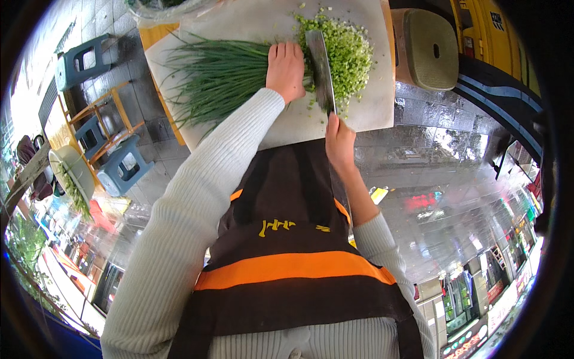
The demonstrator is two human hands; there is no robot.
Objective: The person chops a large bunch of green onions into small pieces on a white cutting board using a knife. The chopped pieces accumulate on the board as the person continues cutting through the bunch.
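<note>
A large bundle of green chives or thin scallions (224, 80) lies across a white cutting board (287, 128). My left hand (287, 72) presses on the bundle's right end, its fingers curled over the stalks. My right hand (341, 141) grips the handle of a cleaver (321, 72), just beyond the board's near edge. The blade stands across the cut end of the bundle, a little right of my left hand. Against the blade's right side rests a heap of finely chopped green and pale pieces (352, 58). The handle is mostly hidden in my fist.
A clear plastic bag (172, 13) sits at the board's far left corner. Blue plastic stools (125, 166) and a wooden frame (114, 96) stand at left, near a pale basin (80, 168) with greens. A beige stool (432, 49) stands right of the board. The paving (394, 166) looks wet.
</note>
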